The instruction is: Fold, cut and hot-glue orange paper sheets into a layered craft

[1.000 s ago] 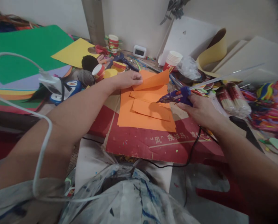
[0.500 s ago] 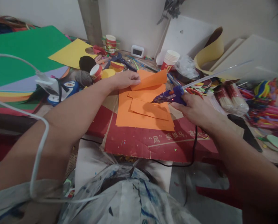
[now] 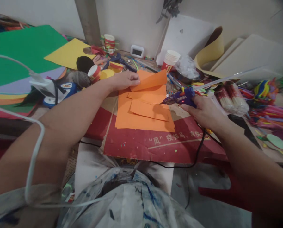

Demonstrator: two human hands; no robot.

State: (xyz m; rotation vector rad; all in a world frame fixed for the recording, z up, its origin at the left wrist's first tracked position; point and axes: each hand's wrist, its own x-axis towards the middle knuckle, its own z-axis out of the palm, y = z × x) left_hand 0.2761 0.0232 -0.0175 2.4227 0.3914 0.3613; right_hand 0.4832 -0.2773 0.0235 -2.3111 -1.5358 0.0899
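My left hand (image 3: 126, 80) pinches the left edge of a folded-up orange paper flap (image 3: 153, 79). Under it lies a larger orange sheet (image 3: 122, 118), with a smaller orange piece (image 3: 148, 110) on top whose lower edge lifts a little. In my right hand (image 3: 203, 106) is a blue hot glue gun (image 3: 182, 97) with a small red light. Its nozzle points left, over the right part of the smaller orange piece; whether it touches the paper I cannot tell. A long clear glue stick (image 3: 223, 79) sticks out of the gun's back.
Red printed cardboard (image 3: 127, 144) lies beneath the paper. Behind stand paper cups (image 3: 171, 58) and a small white clock (image 3: 137, 51). Coloured sheets (image 3: 29, 47) and a white plug (image 3: 43, 85) are at left, bagged cotton swabs (image 3: 233, 98) at right. A black cord (image 3: 199, 152) hangs from the gun.
The glue gun has moved right across the smaller orange piece, toward its right end. My left hand still holds the raised flap. The whole view has shifted slightly.
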